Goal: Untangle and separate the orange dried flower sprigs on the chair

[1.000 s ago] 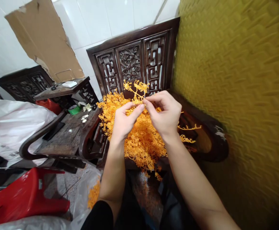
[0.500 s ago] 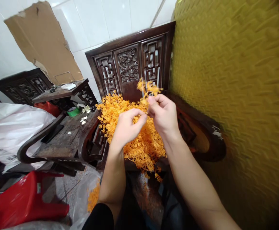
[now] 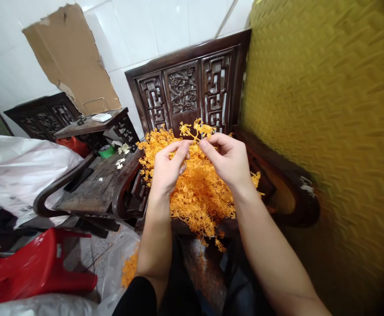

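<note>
A small orange artificial flower sprig (image 3: 197, 130) stands up between my hands, above a big heap of the same orange sprigs (image 3: 198, 193). The heap fills the seat of a dark carved wooden chair (image 3: 188, 50). My right hand (image 3: 230, 158) is closed, pinching the sprig near its stem with thumb and forefinger. My left hand (image 3: 169, 164) is closed as well, its thumb and forefinger pinched at the stem's other side. The fingertips of both hands are close together, and the lower stem is hidden by them.
Left of me, a wooden seat (image 3: 96, 186) bears green tape (image 3: 106, 151) and pale flower pieces (image 3: 121, 163). A red plastic stool (image 3: 43, 267) and a clear bag (image 3: 113, 267) with orange pieces are on the floor. A yellow textured panel (image 3: 324, 109) rises at the right.
My left hand has come up to the sprig's stem, its thumb and forefinger now at it. The sprig has moved slightly left and down. The whole view has shifted a little.
</note>
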{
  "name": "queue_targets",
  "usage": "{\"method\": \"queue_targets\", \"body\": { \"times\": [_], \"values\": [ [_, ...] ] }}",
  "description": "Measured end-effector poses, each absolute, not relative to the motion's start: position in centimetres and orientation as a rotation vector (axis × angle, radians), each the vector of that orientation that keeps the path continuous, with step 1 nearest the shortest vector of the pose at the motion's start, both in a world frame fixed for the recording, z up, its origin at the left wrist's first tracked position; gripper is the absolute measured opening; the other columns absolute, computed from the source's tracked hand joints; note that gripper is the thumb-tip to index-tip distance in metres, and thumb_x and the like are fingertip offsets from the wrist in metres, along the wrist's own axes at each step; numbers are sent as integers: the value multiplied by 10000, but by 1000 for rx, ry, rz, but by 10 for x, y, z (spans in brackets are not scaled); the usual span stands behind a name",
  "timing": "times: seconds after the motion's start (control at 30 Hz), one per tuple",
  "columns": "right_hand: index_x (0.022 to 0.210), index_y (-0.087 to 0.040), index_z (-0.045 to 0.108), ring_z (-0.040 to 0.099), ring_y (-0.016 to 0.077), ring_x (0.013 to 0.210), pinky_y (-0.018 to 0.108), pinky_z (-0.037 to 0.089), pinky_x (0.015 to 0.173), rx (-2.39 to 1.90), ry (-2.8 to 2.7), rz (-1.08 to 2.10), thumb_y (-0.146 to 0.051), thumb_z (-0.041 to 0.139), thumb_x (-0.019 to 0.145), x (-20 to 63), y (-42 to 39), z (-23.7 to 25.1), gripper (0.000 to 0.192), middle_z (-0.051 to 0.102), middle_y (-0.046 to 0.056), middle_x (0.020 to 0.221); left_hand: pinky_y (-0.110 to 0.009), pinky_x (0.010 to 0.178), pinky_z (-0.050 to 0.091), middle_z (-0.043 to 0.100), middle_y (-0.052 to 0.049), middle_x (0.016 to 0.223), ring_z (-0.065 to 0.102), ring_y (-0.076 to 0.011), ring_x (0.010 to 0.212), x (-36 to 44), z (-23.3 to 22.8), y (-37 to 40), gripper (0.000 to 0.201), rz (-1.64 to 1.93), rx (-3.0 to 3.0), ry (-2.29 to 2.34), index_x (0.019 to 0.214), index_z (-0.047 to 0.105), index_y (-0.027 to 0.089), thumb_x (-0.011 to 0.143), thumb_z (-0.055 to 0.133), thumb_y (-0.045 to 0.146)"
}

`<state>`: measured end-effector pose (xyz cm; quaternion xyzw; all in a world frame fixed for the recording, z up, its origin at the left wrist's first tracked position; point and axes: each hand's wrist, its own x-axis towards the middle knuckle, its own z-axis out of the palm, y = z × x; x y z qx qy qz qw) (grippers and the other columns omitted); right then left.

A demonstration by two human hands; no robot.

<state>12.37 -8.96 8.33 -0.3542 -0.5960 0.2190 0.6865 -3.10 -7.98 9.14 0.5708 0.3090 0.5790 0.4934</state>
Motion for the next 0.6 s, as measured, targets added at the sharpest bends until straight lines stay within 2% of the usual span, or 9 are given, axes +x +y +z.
{"method": "queue_targets", "body": {
  "times": [0.07,0.13,0.23,0.33,0.4,0.5,0.6],
  "values": [
    [740,-171,641,444,88,617,259,348,562,-800,-1333,484,-331,726,909,122,-89,82,247,559,-14,683,-219,404,227,548,38,653,338,-35,439,-30,89,-79,423,1391,1389,755,990,793,197,830,819,588],
    [760,-176,639,467,95,644,265,366,576,-783,-1325,525,-354,717,923,119,-87,80,254,576,-2,723,-218,449,323,597,38,655,415,-50,468,-29,86,-77,391,1422,1450,802,1002,790,204,799,869,528],
    [912,-197,681,488,103,660,262,373,563,-709,-1230,687,-431,759,903,114,-84,77,247,592,-2,772,-277,726,549,754,-14,825,654,-114,698,-28,83,-76,226,1528,1612,870,909,781,189,806,880,364],
    [900,-195,695,445,80,603,248,332,519,-619,-1139,913,-502,863,804,109,-84,77,364,574,-18,740,-370,962,562,815,-65,987,745,-197,955,-27,85,-81,153,1516,1768,947,921,784,170,868,804,313],
    [805,-177,688,379,57,545,240,271,485,-592,-1112,1001,-517,905,753,107,-85,76,407,535,-32,675,-385,978,553,822,-79,1026,750,-220,996,-28,88,-85,184,1447,1855,1009,977,788,165,909,756,332],
    [773,-176,672,280,42,484,234,176,456,-622,-1018,995,-528,923,727,104,-87,74,434,419,-74,565,-350,903,547,814,-56,960,732,-198,907,-29,93,-90,188,1342,1975,1026,926,762,170,944,705,348],
    [770,-179,654,264,42,465,228,176,448,-627,-931,962,-515,916,741,104,-85,74,426,351,-95,533,-331,862,523,786,-31,902,691,-174,844,-31,98,-95,191,1247,2054,1034,884,726,176,958,672,344]
  ]
}}
